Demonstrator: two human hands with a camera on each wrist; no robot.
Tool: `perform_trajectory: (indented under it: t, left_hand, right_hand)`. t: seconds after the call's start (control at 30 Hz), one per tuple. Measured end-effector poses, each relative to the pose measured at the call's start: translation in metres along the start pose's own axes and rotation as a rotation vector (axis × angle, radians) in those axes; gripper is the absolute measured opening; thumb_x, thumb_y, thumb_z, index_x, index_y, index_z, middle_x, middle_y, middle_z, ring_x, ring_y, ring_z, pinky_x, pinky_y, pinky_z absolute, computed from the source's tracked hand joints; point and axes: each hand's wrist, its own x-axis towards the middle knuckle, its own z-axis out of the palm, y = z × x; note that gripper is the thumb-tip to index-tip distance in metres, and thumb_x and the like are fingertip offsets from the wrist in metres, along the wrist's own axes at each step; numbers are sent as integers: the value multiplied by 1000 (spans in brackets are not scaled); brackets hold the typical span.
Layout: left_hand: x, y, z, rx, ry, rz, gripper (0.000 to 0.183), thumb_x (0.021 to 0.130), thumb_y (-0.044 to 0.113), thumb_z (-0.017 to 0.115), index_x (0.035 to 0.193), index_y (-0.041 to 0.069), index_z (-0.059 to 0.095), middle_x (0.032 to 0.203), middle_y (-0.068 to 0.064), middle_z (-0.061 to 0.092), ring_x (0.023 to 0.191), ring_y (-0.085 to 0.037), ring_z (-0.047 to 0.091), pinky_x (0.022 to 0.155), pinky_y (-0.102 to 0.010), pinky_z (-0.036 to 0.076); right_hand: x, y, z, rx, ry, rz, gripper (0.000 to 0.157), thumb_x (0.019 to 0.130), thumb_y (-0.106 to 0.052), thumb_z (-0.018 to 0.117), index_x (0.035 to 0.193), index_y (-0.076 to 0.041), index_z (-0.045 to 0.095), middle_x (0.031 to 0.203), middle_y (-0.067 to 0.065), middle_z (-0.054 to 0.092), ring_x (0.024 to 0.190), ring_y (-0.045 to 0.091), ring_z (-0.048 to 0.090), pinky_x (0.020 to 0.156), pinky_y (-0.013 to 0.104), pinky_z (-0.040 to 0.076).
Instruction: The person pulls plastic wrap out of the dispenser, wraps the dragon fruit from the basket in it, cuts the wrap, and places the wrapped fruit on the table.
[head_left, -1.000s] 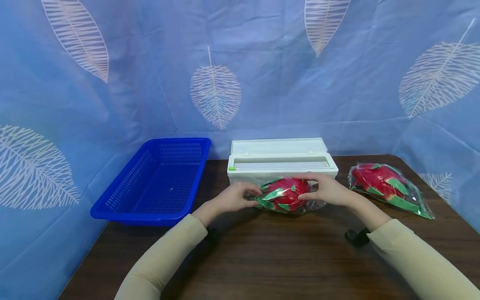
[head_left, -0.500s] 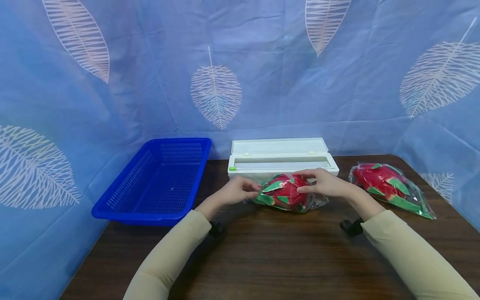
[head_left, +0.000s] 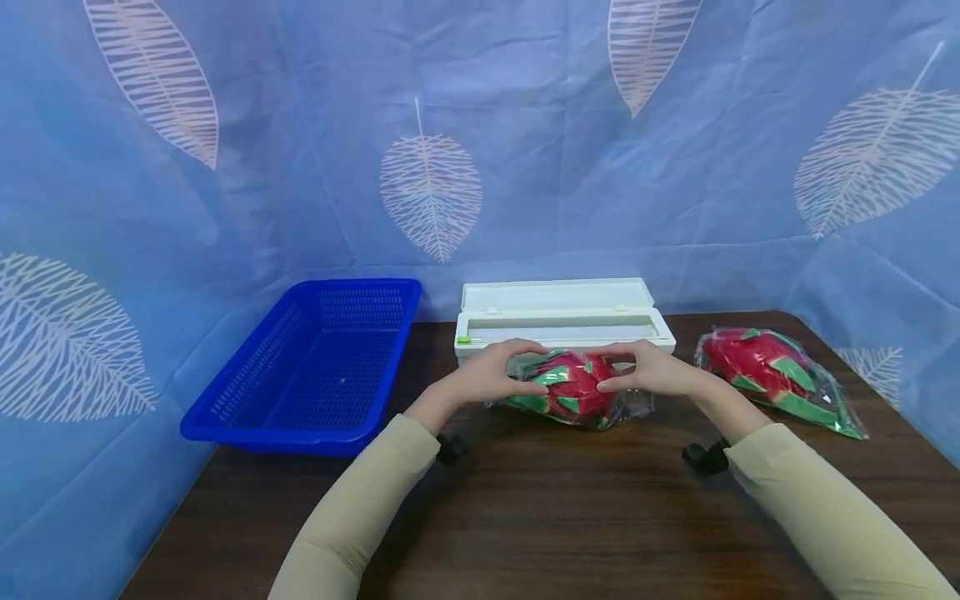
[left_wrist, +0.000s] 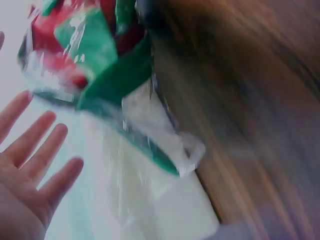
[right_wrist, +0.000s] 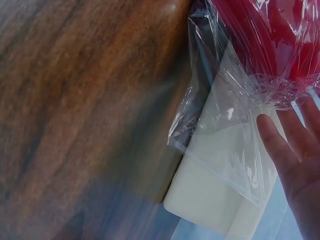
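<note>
A red dragon fruit with green scales (head_left: 573, 387), wrapped in clear plastic film, lies in front of the white cling film dispenser (head_left: 566, 340). My right hand (head_left: 648, 369) holds its right end between thumb and fingers; the thumb is hidden in the right wrist view, where fingertips meet the gathered film (right_wrist: 230, 135). On the other side, my left hand (head_left: 491, 371) reaches over the fruit's left end, thumb in front and fingers behind. Its fingers (left_wrist: 37, 150) look spread, close beside the wrap, in the left wrist view. A loose film end (left_wrist: 167, 142) sticks out there.
An empty blue plastic basket (head_left: 315, 367) stands at the left of the dark wooden table (head_left: 570, 517). Another film-wrapped dragon fruit (head_left: 772, 371) lies at the right. The dispenser's lid (head_left: 558, 293) is raised, before a blue leaf-patterned cloth (head_left: 517, 183).
My left hand has let go of the film at the fruit's left end and moved right, over the fruit. My right hand stays at the right end, almost unmoved.
</note>
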Motion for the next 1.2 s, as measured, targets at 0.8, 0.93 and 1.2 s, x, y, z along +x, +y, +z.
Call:
perform_trajectory:
  t: [0.8,0.93,1.2]
  left_hand:
    - [15,-3,23,111,22,30,62,87,44,71,143,26,50,138,0,54,123,-16,50,99,-35,44]
    - [16,-2,22,101,22,29,61,87,43,72,142,26,51,137,0,54,122,-16,51,98,-35,45]
    - [17,-2,21,123,19,26,60,87,42,72,141,26,52,137,0,55,123,-16,51,99,-34,44]
  right_hand:
    - [-58,22,-13,-137,139,47,41,85,-20,77,117,2,62,89,5,65,71,16,59,59,28,51]
    - [-62,29,-11,-125,89,100,36,85,-22,76,109,1,63,80,1,62,65,16,56,59,27,51]
    - [-58,41,-5,-2,9,115,22,91,-16,70,101,1,64,84,6,70,70,21,66,65,31,55]
